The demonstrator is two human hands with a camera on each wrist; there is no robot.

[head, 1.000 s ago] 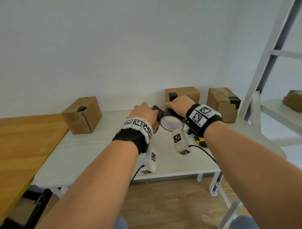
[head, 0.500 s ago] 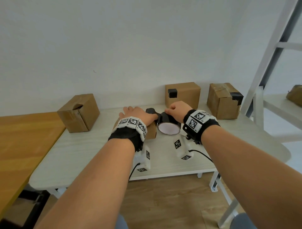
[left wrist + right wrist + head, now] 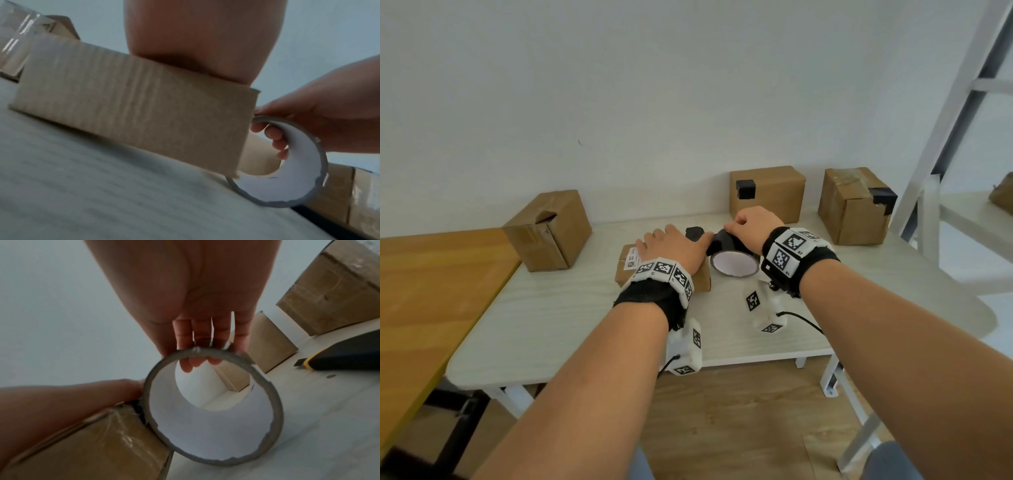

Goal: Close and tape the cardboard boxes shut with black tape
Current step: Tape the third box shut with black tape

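A low, flat cardboard box (image 3: 702,281) lies on the white table (image 3: 551,318), and my left hand (image 3: 671,245) presses flat on its top with the fingers spread. A short strip of black tape (image 3: 695,233) runs from under my thumb to the black tape roll (image 3: 734,265). The roll stands on edge against the box's right end. My right hand (image 3: 751,224) grips the roll (image 3: 211,410) from above, its fingers (image 3: 195,365) hooked through the white core. The left wrist view shows the box's side (image 3: 133,110) under my palm and the roll (image 3: 287,178) at its corner.
Three other cardboard boxes stand near the wall: one at the left (image 3: 548,229), and two at the right (image 3: 768,193) (image 3: 854,205) with black tape patches. A yellow and black utility knife (image 3: 339,356) lies right of the roll. A white shelf frame (image 3: 945,137) rises at the right and a wooden table (image 3: 431,291) adjoins at the left.
My left hand has gone from curled at the tape end to lying flat on the box. My right hand has brought the roll down beside the box's right end.
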